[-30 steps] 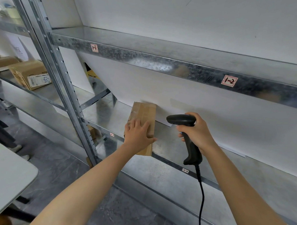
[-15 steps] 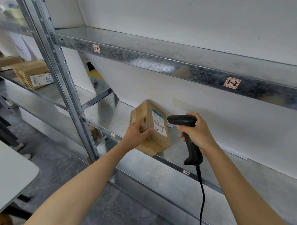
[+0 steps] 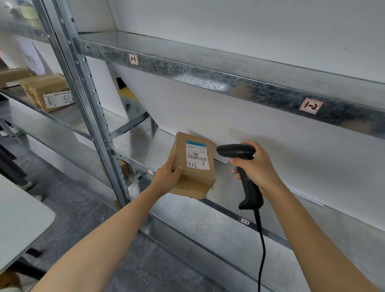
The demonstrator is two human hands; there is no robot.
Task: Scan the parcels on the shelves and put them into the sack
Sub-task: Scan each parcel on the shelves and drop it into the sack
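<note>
My left hand grips the parcel, tilted up at the front edge of the shelf, label showing. My right hand is wrapped round the scanner, just beside the label. I'm at the scanning step, I judge; next I must aim at the barcode.

- The parcel, flat on the shelf a second ago, is now tipped up, gripped by the left hand.
- Its label has turned towards the scanner.
</note>
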